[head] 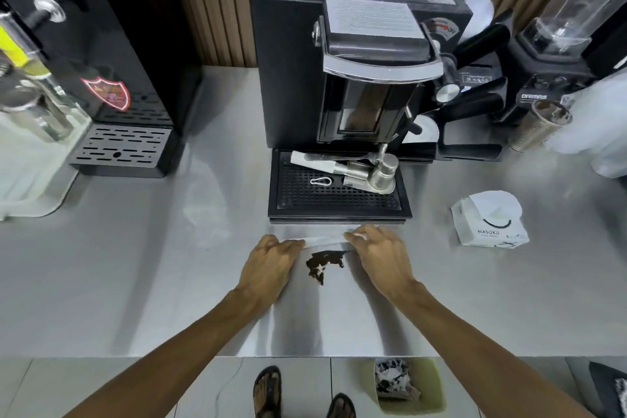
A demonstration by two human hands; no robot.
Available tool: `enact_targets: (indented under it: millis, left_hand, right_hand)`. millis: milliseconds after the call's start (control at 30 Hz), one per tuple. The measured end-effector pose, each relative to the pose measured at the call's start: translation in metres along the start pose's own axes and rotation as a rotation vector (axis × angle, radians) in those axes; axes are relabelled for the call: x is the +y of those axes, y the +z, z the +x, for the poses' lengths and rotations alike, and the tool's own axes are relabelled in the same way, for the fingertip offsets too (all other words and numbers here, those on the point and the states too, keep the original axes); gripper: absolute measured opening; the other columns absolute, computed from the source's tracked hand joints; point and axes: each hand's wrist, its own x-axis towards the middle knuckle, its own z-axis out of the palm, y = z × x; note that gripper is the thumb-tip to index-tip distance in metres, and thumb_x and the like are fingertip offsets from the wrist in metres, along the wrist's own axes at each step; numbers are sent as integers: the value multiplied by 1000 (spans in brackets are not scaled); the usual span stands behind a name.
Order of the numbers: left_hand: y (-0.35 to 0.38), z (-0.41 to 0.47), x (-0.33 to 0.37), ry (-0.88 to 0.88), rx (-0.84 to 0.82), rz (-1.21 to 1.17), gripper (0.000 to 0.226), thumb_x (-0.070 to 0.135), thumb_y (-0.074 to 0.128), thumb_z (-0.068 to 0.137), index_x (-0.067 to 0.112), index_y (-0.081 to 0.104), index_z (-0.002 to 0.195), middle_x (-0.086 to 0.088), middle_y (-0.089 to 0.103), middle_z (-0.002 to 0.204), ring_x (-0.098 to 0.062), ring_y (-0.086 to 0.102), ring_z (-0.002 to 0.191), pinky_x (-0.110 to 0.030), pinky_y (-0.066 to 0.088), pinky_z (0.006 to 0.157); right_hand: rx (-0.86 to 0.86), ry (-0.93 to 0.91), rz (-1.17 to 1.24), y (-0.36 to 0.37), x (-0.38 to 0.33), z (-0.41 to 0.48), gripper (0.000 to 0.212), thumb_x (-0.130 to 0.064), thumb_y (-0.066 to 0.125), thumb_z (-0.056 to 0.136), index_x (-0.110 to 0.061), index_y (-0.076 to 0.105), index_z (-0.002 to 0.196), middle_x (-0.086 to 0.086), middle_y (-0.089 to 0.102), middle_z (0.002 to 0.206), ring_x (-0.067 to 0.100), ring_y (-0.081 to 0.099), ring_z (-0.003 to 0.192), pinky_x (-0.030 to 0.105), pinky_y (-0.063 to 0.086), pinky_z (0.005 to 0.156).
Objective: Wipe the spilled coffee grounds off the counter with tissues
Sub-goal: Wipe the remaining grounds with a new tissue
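Between the two hands, near the front of the steel table (135, 265), lies a dark patch of spilled coffee grounds (322, 263). Just beyond the patch, a white tissue (325, 241) stretches sideways as a narrow band, its near edge touching the far edge of the grounds. The left hand (271, 258) grips the tissue's left end and the right hand (380, 254) has its fingers curled over the right end, so the hands sit apart with the grounds in the gap. Both hands rest low on the table surface. Behind the tissue stands a black coffee grinder (356, 78) with its drip tray (339, 193). To the right lies a white tissue pack (488, 219). On the floor below the table edge, a pale bin (431, 394) holds crumpled, stained tissues.
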Motion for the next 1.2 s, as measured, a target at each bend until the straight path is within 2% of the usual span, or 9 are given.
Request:
enact_targets:
  millis: [67,200,467,667,767,933,1000,1100,1200]
  left_hand:
    - [-5,-4,-6,-66,12,20,52,-1,75,65,11,66,115,-1,74,97,-27,65,77,-31,54,80]
    - [-10,-17,-15,-137,50,82,30,12,76,72,19,66,99,7,72,83,-21,58,63,-23,45,72]
    - [4,-45,33,-145,-32,70,50,20,85,59,20,63,103,7,70,80,-16,59,60,-20,43,75]
    - [-9,-57,46,-303,92,116,41,10,75,74,15,63,112,3,73,96,-20,64,70,-26,51,82]
    - [-22,-68,37,-399,124,155,39,-3,75,65,10,70,102,-3,74,84,-26,64,63,-30,56,70]
    - [-30,-92,36,-553,8,269,19,11,70,73,15,69,91,-2,66,62,-23,57,54,-29,48,56]
    - [-30,-96,47,-562,-23,227,19,7,57,77,11,68,92,-4,65,60,-26,58,53,-30,48,56]
    - [-28,-92,71,-554,-82,240,38,4,75,60,11,69,97,-3,68,62,-26,62,54,-27,50,62]
    - [-18,-80,95,-531,-75,224,41,6,80,54,12,70,93,-2,67,56,-24,63,49,-25,51,63]
  right_hand:
    - [-102,60,-257,-7,-17,25,16,-17,65,87,-23,76,96,-4,66,93,13,58,51,19,46,51]
    - [-260,73,-390,5,-20,40,30,-21,82,75,-31,72,102,-8,61,98,17,48,38,22,41,43]
    - [-417,-8,-407,-4,5,18,24,-39,55,93,-34,62,115,-12,51,115,18,60,56,30,48,51]
    - [-306,-185,-382,-25,-18,40,27,-24,77,82,-26,72,108,-7,65,100,17,49,38,20,33,38]
    - [-307,-264,-383,-9,-40,57,30,-17,79,79,-22,73,107,-3,65,98,17,43,35,21,33,39]
    - [-407,-383,-464,21,-68,76,25,-18,81,75,-28,74,97,-8,63,90,17,48,38,23,26,42]
    - [-463,-423,-493,21,-72,79,25,-18,77,79,-30,73,101,-9,63,92,17,53,43,24,30,43]
    - [-533,-443,-437,14,-62,80,27,-13,61,92,-25,66,115,-4,60,111,25,60,60,33,47,56]
    - [-541,-452,-396,-2,-46,75,28,-10,66,87,-23,68,112,-2,62,112,26,61,59,34,49,55]
